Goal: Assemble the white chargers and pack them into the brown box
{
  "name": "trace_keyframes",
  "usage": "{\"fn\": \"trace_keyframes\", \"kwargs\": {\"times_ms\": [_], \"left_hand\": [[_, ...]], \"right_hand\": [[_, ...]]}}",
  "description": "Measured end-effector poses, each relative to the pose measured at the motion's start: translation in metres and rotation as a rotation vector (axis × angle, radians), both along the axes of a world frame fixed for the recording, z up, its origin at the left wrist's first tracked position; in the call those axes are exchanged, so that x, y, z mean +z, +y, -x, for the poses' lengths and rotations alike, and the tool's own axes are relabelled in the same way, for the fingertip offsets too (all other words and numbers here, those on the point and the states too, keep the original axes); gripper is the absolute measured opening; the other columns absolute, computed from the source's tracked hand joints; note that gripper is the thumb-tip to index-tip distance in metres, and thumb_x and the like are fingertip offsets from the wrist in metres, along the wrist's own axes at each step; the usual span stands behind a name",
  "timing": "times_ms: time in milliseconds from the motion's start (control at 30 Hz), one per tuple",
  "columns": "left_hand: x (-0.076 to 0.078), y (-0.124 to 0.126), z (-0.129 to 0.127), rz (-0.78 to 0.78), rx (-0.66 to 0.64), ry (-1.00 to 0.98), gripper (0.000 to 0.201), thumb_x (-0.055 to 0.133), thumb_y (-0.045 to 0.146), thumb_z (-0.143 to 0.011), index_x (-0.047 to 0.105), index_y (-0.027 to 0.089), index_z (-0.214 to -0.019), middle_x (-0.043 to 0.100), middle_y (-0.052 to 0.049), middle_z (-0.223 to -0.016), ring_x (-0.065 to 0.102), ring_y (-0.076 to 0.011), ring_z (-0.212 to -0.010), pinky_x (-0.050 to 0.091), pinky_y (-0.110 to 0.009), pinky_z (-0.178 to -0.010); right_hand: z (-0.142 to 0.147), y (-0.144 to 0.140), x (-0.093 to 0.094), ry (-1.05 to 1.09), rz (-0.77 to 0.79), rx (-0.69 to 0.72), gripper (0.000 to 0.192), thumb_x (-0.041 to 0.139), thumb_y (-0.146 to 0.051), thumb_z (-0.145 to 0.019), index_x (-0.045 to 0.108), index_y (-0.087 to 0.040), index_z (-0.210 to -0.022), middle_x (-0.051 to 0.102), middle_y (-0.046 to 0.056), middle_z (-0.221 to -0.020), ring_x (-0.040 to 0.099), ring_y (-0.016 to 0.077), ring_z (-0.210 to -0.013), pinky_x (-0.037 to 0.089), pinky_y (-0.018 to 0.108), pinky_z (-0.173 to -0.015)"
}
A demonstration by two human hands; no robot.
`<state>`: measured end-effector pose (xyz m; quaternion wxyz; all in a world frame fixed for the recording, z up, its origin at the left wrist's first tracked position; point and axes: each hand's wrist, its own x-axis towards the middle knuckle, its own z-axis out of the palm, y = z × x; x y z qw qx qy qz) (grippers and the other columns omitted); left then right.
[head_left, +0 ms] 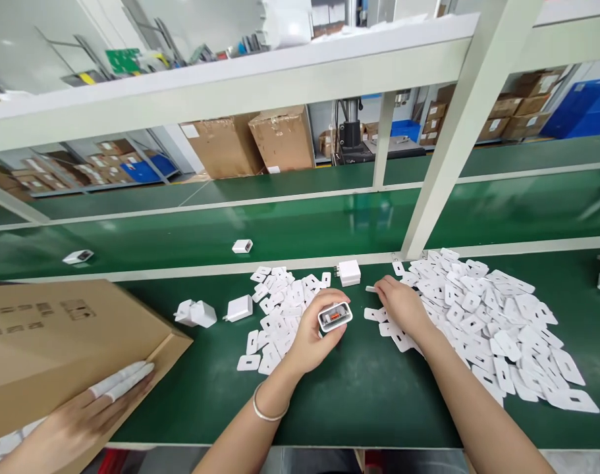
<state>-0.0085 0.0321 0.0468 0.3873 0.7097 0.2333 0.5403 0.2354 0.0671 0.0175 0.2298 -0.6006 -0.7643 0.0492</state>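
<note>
Left hand [312,332], silver bangle at the wrist, fingers clamped around a small white plastic charger body [334,316], open end up, orange part visible inside; held above the green bench mat [369,388], near centre. Right hand [402,304] lies palm down on the left edge of a big heap of flat white plastic cover plates [497,329], fingers loosely together; grip on any plate cannot be told. Smaller pile of the same plates [280,309] left of the charger. Finished white chargers [350,272] further back. Another person's hand [97,401], fingertips wrapped white, rests on a brown cardboard box [57,342] at near left.
</note>
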Motion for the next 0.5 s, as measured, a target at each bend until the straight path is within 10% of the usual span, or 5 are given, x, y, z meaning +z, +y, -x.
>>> {"fn": "trace_keyframes", "kwargs": {"times_ms": [233,500], "left_hand": [[-0.004,-0.004,0.004,0.021,-0.063,0.077,0.032,0.059,0.041,-0.101,0.061,0.026,-0.129,0.063,-0.012,-0.120,0.060,-0.0308,-0.116,0.050,-0.044,-0.097],[-0.013,-0.004,0.000,0.257,-0.021,0.217,0.056,0.026,0.061,-0.108,0.063,0.025,-0.129,0.060,-0.010,-0.121,0.057,-0.0245,-0.097,0.047,-0.036,-0.083]], "right_hand": [[0.017,-0.032,0.030,0.776,0.003,0.073,0.033,0.047,-0.046,-0.109,0.071,-0.024,-0.115,0.065,0.006,-0.099,0.066,0.0186,-0.080,0.057,0.034,-0.075],[0.041,-0.051,0.043,1.144,0.291,0.191,0.032,0.074,-0.051,-0.094,0.067,-0.023,-0.106,0.058,-0.004,-0.068,0.057,0.0140,-0.061,0.051,0.029,-0.059]]}}
